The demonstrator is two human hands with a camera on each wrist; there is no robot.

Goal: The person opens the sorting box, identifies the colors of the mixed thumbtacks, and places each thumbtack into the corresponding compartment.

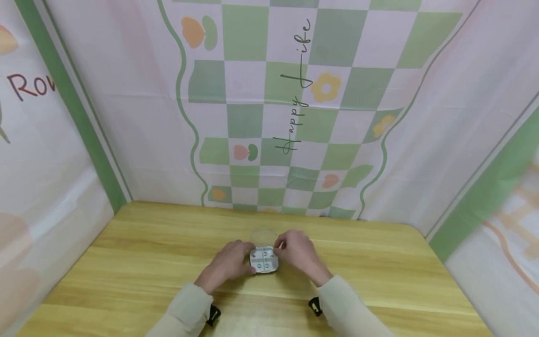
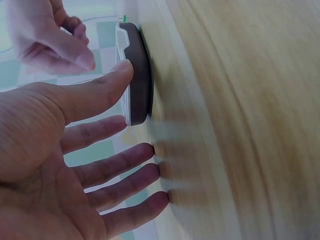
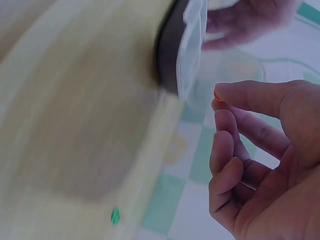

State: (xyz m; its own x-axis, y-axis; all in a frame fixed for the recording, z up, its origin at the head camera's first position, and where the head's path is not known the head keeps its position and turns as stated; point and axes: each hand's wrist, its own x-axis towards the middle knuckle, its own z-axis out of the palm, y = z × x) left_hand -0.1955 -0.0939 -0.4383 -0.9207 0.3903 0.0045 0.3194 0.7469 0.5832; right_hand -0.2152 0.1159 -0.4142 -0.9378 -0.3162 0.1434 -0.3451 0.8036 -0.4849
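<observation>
The checkered backdrop (image 1: 273, 112) reads "Happy Life" (image 1: 293, 86); the left cloth (image 1: 42, 154), "Ro" (image 1: 30, 87) and a cut-off letter.

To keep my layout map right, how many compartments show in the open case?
4, all in the open case, seen from the head view: far-left compartment, far-right compartment, near-left compartment, near-right compartment. None seems hidden; the right hand is beside the far-right one.

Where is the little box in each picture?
Head: below the middle, the little box sits open between the left hand and right hand.
Left wrist: upper middle, seen from its dark side.
Right wrist: top, just right of the middle.
Shared landmark: the wooden table.
</observation>
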